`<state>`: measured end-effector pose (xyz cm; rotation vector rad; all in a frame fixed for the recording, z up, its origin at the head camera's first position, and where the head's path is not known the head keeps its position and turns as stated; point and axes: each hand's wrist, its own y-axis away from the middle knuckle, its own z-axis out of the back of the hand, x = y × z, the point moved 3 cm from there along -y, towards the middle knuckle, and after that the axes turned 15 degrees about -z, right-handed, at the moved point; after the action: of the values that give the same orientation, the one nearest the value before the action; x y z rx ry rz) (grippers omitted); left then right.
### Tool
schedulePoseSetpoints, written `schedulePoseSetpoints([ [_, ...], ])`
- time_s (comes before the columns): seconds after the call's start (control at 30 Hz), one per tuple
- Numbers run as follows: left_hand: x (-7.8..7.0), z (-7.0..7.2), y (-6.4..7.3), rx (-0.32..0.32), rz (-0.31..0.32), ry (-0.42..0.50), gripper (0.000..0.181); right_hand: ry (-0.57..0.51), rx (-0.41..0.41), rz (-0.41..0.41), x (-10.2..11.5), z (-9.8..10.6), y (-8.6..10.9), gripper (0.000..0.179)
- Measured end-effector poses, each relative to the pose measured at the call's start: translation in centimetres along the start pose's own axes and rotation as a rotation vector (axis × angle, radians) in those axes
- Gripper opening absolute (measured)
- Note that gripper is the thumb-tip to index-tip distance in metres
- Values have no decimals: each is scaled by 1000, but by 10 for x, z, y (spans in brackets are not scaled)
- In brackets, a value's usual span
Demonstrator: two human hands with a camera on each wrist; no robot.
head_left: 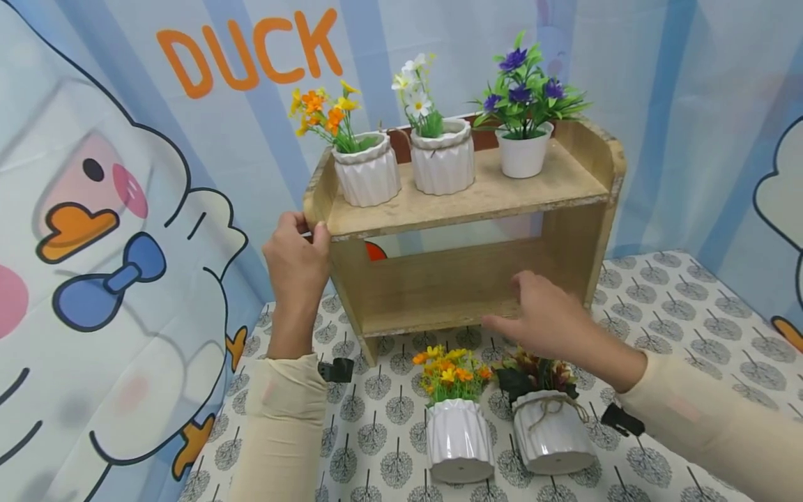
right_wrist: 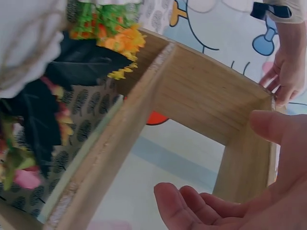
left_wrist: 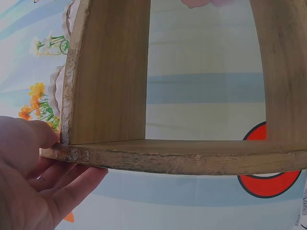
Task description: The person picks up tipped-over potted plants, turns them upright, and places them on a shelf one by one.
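Observation:
A two-tier wooden shelf (head_left: pixel 464 209) stands on the table. My left hand (head_left: pixel 296 261) grips its left side panel at the upper board's front corner, thumb at the front and fingers round the outer side, as the left wrist view (left_wrist: pixel 43 182) also shows. In front of the lower tier hovers my right hand (head_left: pixel 552 317), thumb and fingers apart, holding nothing. Below it on the table are a white pot of dark-leaved flowers (head_left: pixel 552 432), tied with twine, and a white pot of yellow-orange flowers (head_left: pixel 461 443).
Along the upper board stand a pot of orange and yellow flowers (head_left: pixel 369 174), a pot of white flowers (head_left: pixel 444 160) and a smaller pot of purple flowers (head_left: pixel 525 153). A tree-print cloth (head_left: pixel 376 439) covers the table. Behind hangs a duck-print curtain (head_left: pixel 401 42).

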<state>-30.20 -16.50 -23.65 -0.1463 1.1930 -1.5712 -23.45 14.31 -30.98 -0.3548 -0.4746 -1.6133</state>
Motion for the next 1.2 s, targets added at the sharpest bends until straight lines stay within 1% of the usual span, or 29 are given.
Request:
schedulePoseSetpoints([
  [0.1,0,0,0,-1,2,-1,29,46,8,21,-7,-5,2,91],
  [0.23,1,0,0,-1,7,1,28,57,10,48,-19,-13,4,86],
  [0.33,1,0,0,2,10,6,28,27,51,37,-29,-20,6,83],
  [0.5,1,0,0,-3,10,6,29,-4,130,3,-43,-30,8,89],
  [0.57,1,0,0,-4,10,6,29,2,136,4,-46,-33,10,80],
  [0.7,-1,0,0,-2,11,8,29,26,152,-10,-54,-38,13,57],
  [0.73,-1,0,0,-2,11,9,29,35,157,-12,-56,-39,14,54],
  [0.9,-1,-1,0,-1,11,7,29,37,176,-10,-68,-48,16,58],
  [1.0,-1,0,0,-2,10,6,29,40,174,6,-73,-53,17,74],
  [1.03,-1,0,0,-4,9,5,29,42,172,13,-74,-55,18,82],
  [1.13,-1,0,0,-4,6,8,29,53,188,5,-77,-58,19,75],
  [1.2,-1,0,1,-5,3,10,29,65,190,-8,-79,-60,19,60],
])
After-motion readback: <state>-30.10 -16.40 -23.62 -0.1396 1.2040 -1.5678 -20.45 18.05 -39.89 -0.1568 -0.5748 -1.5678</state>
